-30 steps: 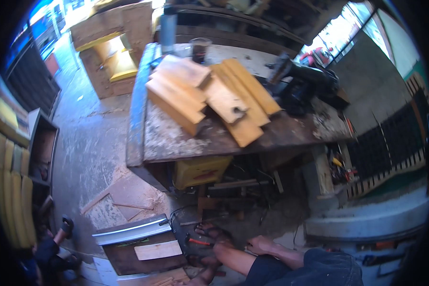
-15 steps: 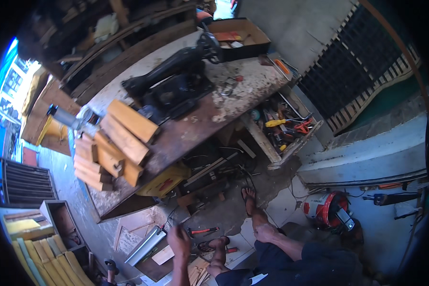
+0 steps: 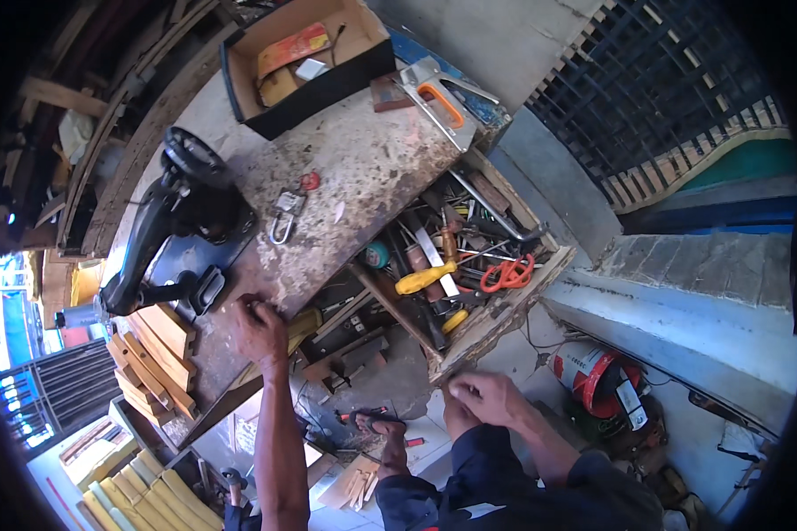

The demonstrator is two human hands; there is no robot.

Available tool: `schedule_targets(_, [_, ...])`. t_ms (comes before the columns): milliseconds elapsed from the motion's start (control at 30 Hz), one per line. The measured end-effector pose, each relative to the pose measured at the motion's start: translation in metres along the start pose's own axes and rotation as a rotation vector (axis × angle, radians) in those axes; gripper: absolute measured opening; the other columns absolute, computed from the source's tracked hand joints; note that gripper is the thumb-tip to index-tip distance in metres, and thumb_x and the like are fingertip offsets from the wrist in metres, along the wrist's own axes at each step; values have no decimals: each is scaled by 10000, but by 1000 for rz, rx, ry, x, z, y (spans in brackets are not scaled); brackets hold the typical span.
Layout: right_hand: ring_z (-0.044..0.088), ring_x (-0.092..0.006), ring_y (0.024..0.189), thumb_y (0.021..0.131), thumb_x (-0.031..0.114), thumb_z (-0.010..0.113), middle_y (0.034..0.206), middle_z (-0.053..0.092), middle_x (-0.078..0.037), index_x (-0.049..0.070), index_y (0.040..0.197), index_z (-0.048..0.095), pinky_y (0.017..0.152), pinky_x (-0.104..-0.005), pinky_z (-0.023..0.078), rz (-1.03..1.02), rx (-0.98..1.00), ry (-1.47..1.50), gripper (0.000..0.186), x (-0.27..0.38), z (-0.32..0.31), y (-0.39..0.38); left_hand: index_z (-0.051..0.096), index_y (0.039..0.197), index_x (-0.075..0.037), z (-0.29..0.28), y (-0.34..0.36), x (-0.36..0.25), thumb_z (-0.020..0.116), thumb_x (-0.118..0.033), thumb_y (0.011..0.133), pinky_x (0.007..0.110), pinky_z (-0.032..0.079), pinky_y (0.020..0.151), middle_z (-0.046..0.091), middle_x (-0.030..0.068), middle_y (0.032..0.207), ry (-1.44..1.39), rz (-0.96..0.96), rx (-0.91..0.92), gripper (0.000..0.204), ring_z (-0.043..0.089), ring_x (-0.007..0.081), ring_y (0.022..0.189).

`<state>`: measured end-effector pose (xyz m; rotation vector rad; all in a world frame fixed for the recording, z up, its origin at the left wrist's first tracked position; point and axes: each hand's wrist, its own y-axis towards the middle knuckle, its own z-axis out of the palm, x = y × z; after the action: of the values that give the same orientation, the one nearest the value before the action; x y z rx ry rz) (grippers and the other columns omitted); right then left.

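Note:
My left hand [image 3: 260,329] rests on the front edge of the worn workbench [image 3: 328,221], its fingers curled; what is under them is hidden. A black sewing machine [image 3: 177,212] stands left of it, beside stacked wood pieces [image 3: 155,363]. A padlock [image 3: 285,212] lies on the top. The open drawer [image 3: 459,356] holds a yellow-handled screwdriver [image 3: 421,279], red scissors [image 3: 505,273] and several other tools. My right hand [image 3: 489,396] hangs closed by my knee, just below the drawer's front corner; I cannot make out anything in it.
A cardboard box [image 3: 303,62] and orange-handled hacksaw [image 3: 438,106] lie at the bench's back right. A red-and-white bucket [image 3: 584,376] stands on the floor at right, beside a low ledge [image 3: 682,310]. Yellow padded slats [image 3: 146,482] and another person's foot [image 3: 232,478] are at lower left.
My view has swung right and closer to the bench and drawer. My left hand has moved up from over the floor to the bench edge.

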<state>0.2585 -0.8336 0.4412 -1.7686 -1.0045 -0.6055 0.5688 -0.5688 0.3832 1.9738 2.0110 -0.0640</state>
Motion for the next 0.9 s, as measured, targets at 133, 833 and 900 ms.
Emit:
schedule_targets(133, [713, -344, 837, 955, 188, 703, 933, 727, -129, 55, 1117, 719, 754, -441, 576, -287, -255, 49, 210, 79, -49, 73, 676, 1048, -58, 13, 11, 59, 532, -251, 988, 452, 540, 743, 712, 149, 976, -16, 137, -198, 248, 667, 319, 843])
schedule_targets(833, [532, -295, 1303, 853, 149, 658, 1243, 634, -119, 58, 1208, 700, 1193, -483, 356, -492, -158, -472, 369, 16, 14, 90, 605, 1000, -61, 21, 15, 50, 578, -172, 973, 451, 511, 666, 589, 133, 899, 190, 345, -190, 117, 590, 295, 801])
schedule_targets(900, [538, -290, 1283, 862, 158, 648, 1198, 639, -120, 53, 1196, 696, 1186, -483, 361, -510, -185, -459, 353, 17, 18, 92, 609, 991, -66, 20, 23, 56, 588, -169, 966, 449, 511, 658, 586, 122, 890, 263, 514, -280, 108, 596, 296, 806])
